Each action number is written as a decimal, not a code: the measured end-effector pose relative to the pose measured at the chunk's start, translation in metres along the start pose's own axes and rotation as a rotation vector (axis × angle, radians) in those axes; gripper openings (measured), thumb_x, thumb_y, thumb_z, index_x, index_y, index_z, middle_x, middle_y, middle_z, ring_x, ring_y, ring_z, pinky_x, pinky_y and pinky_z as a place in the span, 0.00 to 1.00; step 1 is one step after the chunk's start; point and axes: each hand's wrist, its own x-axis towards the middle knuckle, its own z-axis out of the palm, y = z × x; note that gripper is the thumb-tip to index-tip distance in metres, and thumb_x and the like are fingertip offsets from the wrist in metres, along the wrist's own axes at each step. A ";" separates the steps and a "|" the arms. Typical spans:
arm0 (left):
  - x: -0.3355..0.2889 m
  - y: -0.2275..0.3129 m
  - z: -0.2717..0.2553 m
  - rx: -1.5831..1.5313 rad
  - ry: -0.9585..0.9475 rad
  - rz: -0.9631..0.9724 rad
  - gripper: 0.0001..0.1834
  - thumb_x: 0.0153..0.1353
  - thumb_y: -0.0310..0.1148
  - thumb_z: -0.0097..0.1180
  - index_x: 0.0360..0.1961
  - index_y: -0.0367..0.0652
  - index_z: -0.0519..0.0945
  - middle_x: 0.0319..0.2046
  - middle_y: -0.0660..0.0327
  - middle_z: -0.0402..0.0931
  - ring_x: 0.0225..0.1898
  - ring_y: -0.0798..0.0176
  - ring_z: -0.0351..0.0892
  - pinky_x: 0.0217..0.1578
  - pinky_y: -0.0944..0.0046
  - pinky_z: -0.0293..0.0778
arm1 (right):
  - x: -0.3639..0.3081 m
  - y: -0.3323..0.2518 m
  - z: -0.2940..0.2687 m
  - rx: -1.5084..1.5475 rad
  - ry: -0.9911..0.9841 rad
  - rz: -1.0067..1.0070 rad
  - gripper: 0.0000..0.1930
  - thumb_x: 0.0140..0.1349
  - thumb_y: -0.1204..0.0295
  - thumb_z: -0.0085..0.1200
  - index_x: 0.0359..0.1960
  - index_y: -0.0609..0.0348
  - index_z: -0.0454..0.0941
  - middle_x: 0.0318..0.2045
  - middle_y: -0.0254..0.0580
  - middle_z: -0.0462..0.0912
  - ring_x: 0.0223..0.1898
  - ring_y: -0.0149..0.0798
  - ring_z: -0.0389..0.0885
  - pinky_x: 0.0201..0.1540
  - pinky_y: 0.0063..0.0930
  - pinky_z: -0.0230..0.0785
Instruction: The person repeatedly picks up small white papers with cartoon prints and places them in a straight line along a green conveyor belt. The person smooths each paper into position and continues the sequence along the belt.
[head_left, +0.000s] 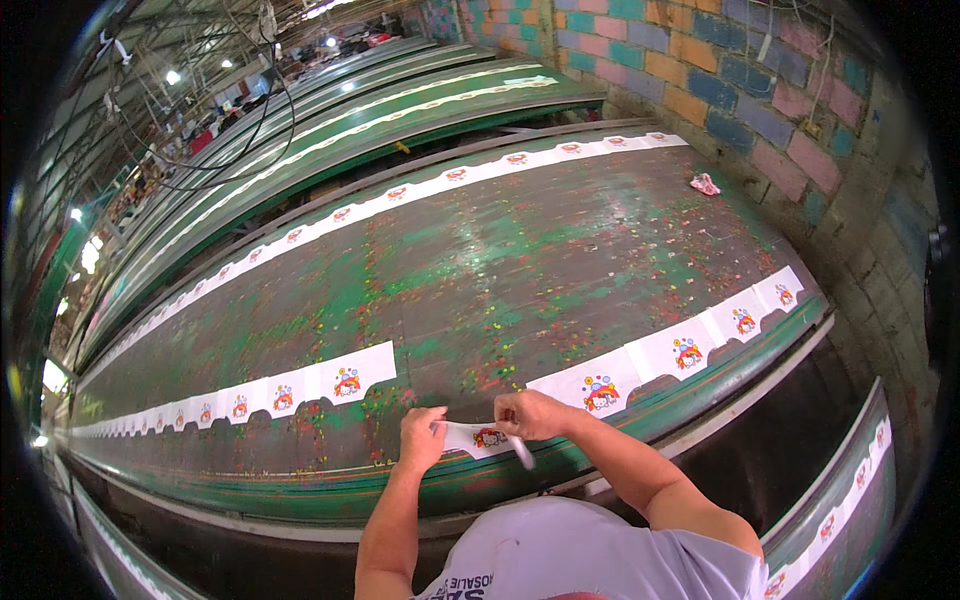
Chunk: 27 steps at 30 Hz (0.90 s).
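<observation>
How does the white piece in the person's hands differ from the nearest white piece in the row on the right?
The held piece is gripped by the left hand and right hand; the row piece lies on the table. The held piece looks bent, while the row piece is spread flat. The held piece's print is partly hidden; the row piece's print shows more fully. Both are white with a colourful print.

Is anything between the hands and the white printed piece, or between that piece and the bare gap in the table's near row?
Nothing visible. The left hand and right hand pinch the white printed piece directly, and no object shows between it and the bare gap; the hands hide some of the table.
</observation>
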 end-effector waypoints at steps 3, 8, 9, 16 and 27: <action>-0.003 0.007 -0.011 -0.177 0.118 -0.155 0.16 0.62 0.23 0.73 0.52 0.40 0.91 0.45 0.51 0.92 0.48 0.51 0.92 0.54 0.52 0.84 | -0.002 0.004 -0.012 0.130 0.071 -0.030 0.10 0.66 0.75 0.67 0.48 0.62 0.86 0.39 0.52 0.89 0.41 0.48 0.90 0.46 0.41 0.82; 0.003 0.004 -0.041 -0.298 0.187 -0.379 0.15 0.66 0.23 0.72 0.54 0.36 0.90 0.48 0.54 0.93 0.48 0.64 0.90 0.52 0.61 0.83 | 0.015 0.036 -0.024 0.019 -0.017 -0.109 0.15 0.61 0.82 0.64 0.51 0.64 0.87 0.40 0.51 0.90 0.41 0.49 0.90 0.48 0.41 0.82; 0.006 -0.002 -0.045 -0.315 0.226 -0.349 0.15 0.66 0.23 0.72 0.54 0.35 0.90 0.48 0.54 0.92 0.48 0.64 0.90 0.52 0.61 0.83 | 0.023 0.045 -0.024 -0.012 0.001 -0.122 0.15 0.61 0.82 0.63 0.51 0.64 0.87 0.39 0.48 0.90 0.40 0.47 0.89 0.47 0.39 0.82; 0.057 -0.082 -0.030 -0.418 0.490 -0.470 0.17 0.70 0.27 0.69 0.58 0.35 0.88 0.48 0.55 0.91 0.47 0.65 0.87 0.50 0.61 0.81 | 0.101 0.091 -0.013 0.342 0.387 0.155 0.11 0.68 0.77 0.64 0.50 0.66 0.87 0.33 0.33 0.85 0.35 0.29 0.80 0.42 0.28 0.76; 0.129 -0.143 -0.014 0.148 0.624 -0.191 0.18 0.63 0.25 0.71 0.55 0.43 0.90 0.42 0.57 0.89 0.48 0.51 0.84 0.59 0.47 0.73 | 0.175 0.114 -0.005 -0.021 0.789 0.401 0.16 0.68 0.68 0.69 0.54 0.61 0.88 0.39 0.46 0.92 0.41 0.42 0.92 0.48 0.37 0.82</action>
